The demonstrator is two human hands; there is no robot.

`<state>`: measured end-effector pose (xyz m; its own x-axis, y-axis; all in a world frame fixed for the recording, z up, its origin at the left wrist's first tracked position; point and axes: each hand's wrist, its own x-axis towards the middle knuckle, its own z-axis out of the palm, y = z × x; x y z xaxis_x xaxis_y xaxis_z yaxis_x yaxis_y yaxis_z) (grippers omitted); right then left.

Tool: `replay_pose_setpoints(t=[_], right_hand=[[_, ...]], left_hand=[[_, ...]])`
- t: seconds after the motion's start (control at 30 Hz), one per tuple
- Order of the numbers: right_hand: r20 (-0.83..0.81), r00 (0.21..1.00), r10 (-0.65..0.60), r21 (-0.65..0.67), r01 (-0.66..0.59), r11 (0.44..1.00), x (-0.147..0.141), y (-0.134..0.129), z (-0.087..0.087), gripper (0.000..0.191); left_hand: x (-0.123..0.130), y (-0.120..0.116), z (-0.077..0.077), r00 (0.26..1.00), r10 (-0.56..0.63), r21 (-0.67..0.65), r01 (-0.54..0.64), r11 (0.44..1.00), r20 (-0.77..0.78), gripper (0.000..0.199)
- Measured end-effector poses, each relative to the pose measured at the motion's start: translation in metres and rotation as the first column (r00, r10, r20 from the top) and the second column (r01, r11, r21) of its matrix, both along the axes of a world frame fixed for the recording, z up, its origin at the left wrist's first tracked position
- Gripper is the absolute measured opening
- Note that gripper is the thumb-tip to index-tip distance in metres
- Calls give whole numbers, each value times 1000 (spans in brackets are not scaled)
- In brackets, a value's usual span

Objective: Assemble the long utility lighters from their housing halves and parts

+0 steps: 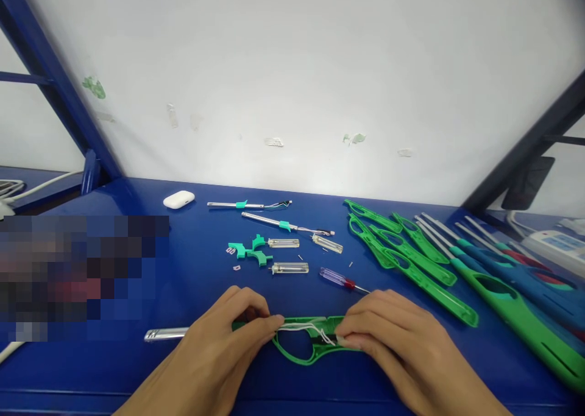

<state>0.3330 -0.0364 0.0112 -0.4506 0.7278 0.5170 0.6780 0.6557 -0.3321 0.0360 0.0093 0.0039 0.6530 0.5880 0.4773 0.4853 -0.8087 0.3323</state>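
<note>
Holding a green shell (301, 361) low over the front of the blue desk (196, 288), two hands work close together. The left hand (233, 337) has its fingers tucked in narrow, gripping the shell near a long silver tube (164, 334) that pokes out to the left. The right hand (393, 337) pinches the other end, by a small black part (325, 340). Thin white wires (301, 326) run between the hands. Just behind sits a purple and red screwdriver (336, 278), with more green shells (439, 294) lying to the right.
</note>
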Motion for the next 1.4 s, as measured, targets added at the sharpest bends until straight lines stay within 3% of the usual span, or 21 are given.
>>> replay_pose_setpoints(t=[0.4, 0.57, 0.8, 0.97, 1.17, 1.4], right_hand=[[73, 996, -58, 69, 53, 996, -8, -7, 6, 30], [146, 987, -68, 151, 46, 987, -16, -8, 12, 39], [192, 974, -123, 241, 75, 968, -21, -12, 6, 49], [128, 980, -151, 216, 121, 969, -20, -11, 6, 40], [79, 991, -110, 222, 90, 971, -22, -7, 2, 39], [43, 994, -105, 267, 90, 959, -25, -5, -1, 38]], left_hand=[[-4, -1, -2, 1000, -24, -148, 24, 989, 5, 40], [-5, -1, -5, 999, -39, -120, 42, 992, 23, 43], [-6, 0, -8, 999, -39, -138, 38, 990, -7, 42], [-4, 1, -6, 1000, -30, -87, 30, 996, 4, 38], [-3, -2, -5, 1000, 14, 71, -12, 997, -25, 49], [-2, -5, -3, 994, 40, 89, -31, 996, -105, 43]])
